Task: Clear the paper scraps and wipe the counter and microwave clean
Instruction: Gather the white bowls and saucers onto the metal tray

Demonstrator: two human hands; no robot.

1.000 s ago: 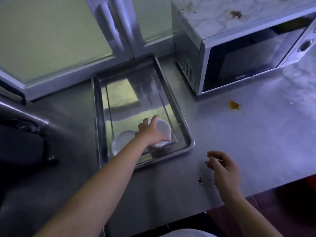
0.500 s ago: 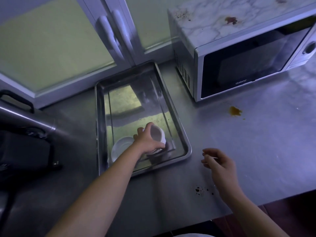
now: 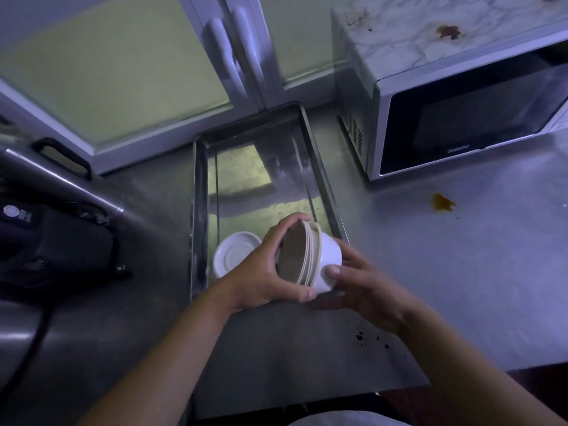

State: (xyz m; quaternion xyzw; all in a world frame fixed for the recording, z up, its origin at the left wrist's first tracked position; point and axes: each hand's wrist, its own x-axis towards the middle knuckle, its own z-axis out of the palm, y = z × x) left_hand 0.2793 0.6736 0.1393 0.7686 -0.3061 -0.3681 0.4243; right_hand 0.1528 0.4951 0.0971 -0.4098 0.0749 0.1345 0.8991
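1. Head view: the left hand (image 3: 261,272) has its grip closed round the rim of the white cup (image 3: 329,256). The cup is tipped on its side over the near corner of the tray (image 3: 199,186).
2. The right hand (image 3: 365,290) holds the cup's base in its grip, probably to steady the tilt.
3. A white lid (image 3: 233,253) lies in the tray, off the cup, so the mouth is open.
4. No paper scraps can be made out. An orange stain (image 3: 442,202) on the counter (image 3: 461,272) is not yet wiped, and neither is the blotched top of the microwave (image 3: 461,118).
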